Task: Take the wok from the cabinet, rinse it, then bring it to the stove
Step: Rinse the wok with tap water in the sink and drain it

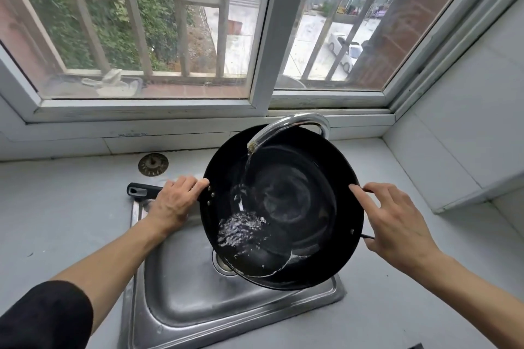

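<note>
Black wok (297, 207) held over the stainless sink (181, 292), tilted toward the near-left so its low edge hangs above the drain (222, 262). Chrome faucet (289, 127) arches out from behind the wok's far rim; spout sits over the bowl. Water stream (246, 173) falls from the spout onto the left inner wall and pools, churning, in the low part of the bowl. Left hand (175, 201) closed around the long black handle (141, 190) right where it joins the rim, fingers curled over the top; handle's free end pokes out to the left over the grey countertop (56, 221). Right hand (397, 224) at the opposite rim, fingers spread fairly wide, index fingertip resting on the rim edge, the others curled around the small loop handle; grip underneath not visible. Round metal sink strainer (153, 164) lies on the countertop behind the sink, near the wall. Window (255, 37) above.
</note>
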